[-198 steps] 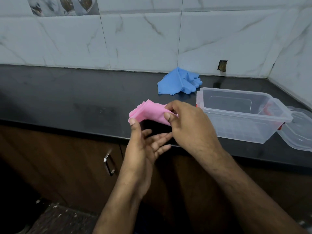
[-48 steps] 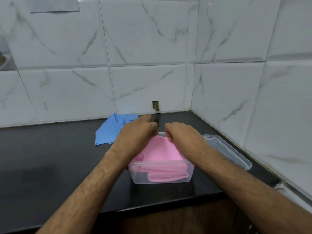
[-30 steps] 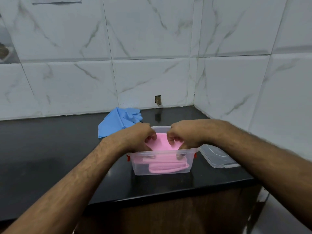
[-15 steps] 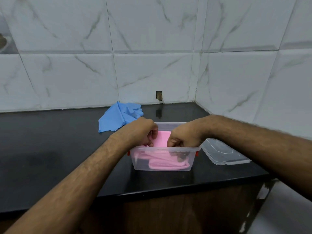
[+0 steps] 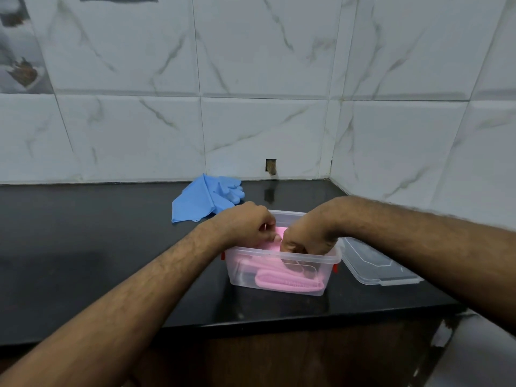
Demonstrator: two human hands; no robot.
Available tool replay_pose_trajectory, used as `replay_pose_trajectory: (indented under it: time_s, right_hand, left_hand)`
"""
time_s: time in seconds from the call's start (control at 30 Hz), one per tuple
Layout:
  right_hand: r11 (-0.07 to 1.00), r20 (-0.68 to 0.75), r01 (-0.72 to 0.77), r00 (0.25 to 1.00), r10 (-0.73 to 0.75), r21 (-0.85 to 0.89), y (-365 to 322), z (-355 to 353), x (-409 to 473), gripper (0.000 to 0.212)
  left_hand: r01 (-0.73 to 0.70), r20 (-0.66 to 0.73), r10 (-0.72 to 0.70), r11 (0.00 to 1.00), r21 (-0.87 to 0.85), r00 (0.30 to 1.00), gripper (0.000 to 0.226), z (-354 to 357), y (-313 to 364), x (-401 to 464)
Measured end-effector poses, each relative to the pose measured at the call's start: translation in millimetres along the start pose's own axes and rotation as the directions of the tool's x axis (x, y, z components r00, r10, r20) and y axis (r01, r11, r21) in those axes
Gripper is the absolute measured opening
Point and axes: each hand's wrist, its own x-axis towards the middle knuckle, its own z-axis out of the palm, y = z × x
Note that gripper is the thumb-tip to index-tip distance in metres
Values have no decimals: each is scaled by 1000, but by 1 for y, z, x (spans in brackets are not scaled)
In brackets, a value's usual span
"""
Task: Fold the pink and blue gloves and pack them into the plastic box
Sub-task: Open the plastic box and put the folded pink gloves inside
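The clear plastic box (image 5: 282,256) with red clips stands near the counter's front edge. Folded pink gloves (image 5: 287,283) lie inside it and show through the front wall. My left hand (image 5: 248,224) reaches over the box's left rim, fingers curled on the pink gloves. My right hand (image 5: 307,236) is pushed down into the box beside it, fingers closed on the pink material. The blue gloves (image 5: 206,198) lie flat on the counter behind the box to the left, near the wall.
The clear lid (image 5: 377,266) lies on the black counter (image 5: 83,247) just right of the box. Marble tile walls meet in a corner at the back right. A small hole (image 5: 270,166) is in the back wall. Wooden cabinets are below the counter edge.
Both hands have pressed the pink gloves lower into the box, the right hand going deeper. The view has shifted slightly.
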Motion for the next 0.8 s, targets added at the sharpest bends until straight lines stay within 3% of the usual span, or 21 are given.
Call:
replay_pose_trajectory:
  time_s: [0.13, 0.23, 0.33, 0.4, 0.57, 0.8]
  right_hand:
    - [991, -195, 49, 981, -23, 125, 13, -2, -22, 19]
    - [994, -405, -44, 911, 80, 98, 20, 6, -26, 25]
    - [988, -379, -152, 913, 149, 21, 19, 19, -19, 72]
    - [983, -364, -184, 915, 171, 1, 17, 23, -16, 85]
    - [961, -399, -266, 891, 217, -72, 10, 24, -9, 57]
    - [961, -384, -264, 899, 213, -86, 9, 22, -6, 54]
  left_hand:
    - [-50, -98, 60, 994, 93, 993, 19, -2, -1, -2]
    - [-76, -81, 87, 988, 136, 993, 21, -1, 0, 1]
    - [-71, -7, 71, 995, 65, 997, 27, -2, -3, 0]
    - [-56, 55, 53, 998, 42, 997, 35, -6, -6, -3]
    - [-10, 276, -22, 993, 114, 961, 63, -27, 3, -1]
    - [62, 389, -116, 987, 147, 914, 74, -35, 13, 5]
